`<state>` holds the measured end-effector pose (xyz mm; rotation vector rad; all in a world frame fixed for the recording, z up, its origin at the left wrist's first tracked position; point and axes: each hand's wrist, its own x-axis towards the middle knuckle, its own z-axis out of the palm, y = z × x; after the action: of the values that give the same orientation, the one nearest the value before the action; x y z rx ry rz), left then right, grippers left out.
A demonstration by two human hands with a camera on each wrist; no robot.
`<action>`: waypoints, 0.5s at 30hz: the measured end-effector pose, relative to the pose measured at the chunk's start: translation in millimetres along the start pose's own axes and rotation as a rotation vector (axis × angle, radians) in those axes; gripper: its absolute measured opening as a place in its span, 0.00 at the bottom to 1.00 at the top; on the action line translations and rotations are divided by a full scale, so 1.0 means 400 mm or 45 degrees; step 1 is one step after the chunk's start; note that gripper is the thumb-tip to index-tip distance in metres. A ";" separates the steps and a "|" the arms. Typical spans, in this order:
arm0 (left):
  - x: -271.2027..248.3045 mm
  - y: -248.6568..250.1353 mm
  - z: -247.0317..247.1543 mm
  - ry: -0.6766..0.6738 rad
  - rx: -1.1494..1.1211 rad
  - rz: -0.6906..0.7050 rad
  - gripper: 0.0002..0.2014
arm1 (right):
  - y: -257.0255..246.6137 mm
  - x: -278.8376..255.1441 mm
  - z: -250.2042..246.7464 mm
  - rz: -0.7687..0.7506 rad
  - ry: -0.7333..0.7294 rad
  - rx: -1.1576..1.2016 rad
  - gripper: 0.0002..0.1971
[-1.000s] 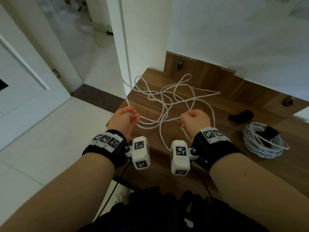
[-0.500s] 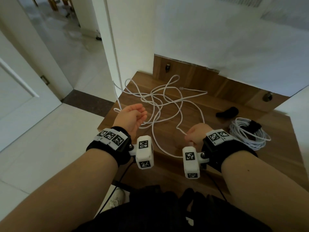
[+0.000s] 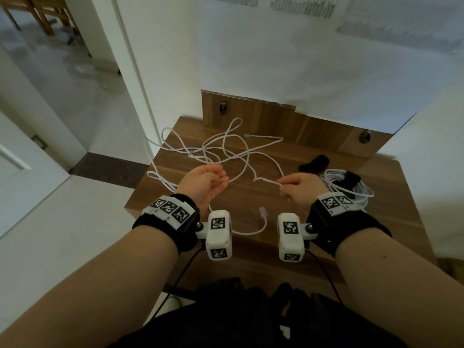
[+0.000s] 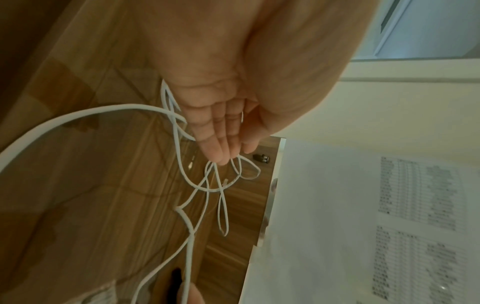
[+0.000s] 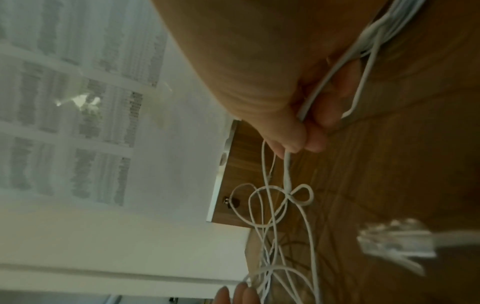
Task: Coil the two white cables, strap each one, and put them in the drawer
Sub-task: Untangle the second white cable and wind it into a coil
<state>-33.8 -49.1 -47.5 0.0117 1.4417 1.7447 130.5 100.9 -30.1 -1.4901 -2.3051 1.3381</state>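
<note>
A loose white cable (image 3: 266, 137) lies tangled over the wooden tabletop (image 3: 251, 197). My left hand (image 3: 204, 183) hovers palm-up with straight, relaxed fingers (image 4: 221, 131); cable strands (image 4: 116, 106) run past and behind them. To the right, my right hand (image 3: 282, 184) pinches the same cable (image 5: 287, 170) between thumb and forefinger (image 5: 298, 146). One plug end (image 3: 263, 211) lies near the front edge between my wrists. A second white cable (image 3: 356, 194) lies coiled at the right, bound by a black strap (image 3: 351, 178). Another black strap (image 3: 315, 163) lies loose behind it.
A wooden panel with two dark knobs (image 3: 223, 106) (image 3: 364, 136) rises at the back of the tabletop under a white wall. A white door frame (image 3: 135, 71) and tiled floor lie to the left. Some cable loops hang off the table's left edge (image 3: 155, 172).
My hands have moved apart. The left hand has gone from a fist to straight, relaxed fingers. The right hand has drawn the cable to the right, and the view has tilted upward.
</note>
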 end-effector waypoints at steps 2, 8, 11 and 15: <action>-0.003 -0.004 0.014 -0.046 0.041 -0.031 0.13 | -0.001 -0.005 -0.011 -0.016 0.065 0.217 0.10; -0.013 0.009 0.096 -0.307 0.228 -0.129 0.11 | -0.068 -0.032 -0.048 -0.289 0.056 0.338 0.10; -0.002 -0.010 0.120 -0.398 0.537 -0.168 0.10 | -0.062 -0.029 -0.049 -0.316 0.056 0.272 0.11; -0.001 -0.060 0.131 -0.539 0.880 -0.333 0.11 | -0.019 -0.018 -0.047 -0.265 0.031 0.149 0.13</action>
<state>6.5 -8.1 -49.4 0.5043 1.5634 0.8999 138.4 105.8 -10.5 -1.1886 -2.2507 1.3624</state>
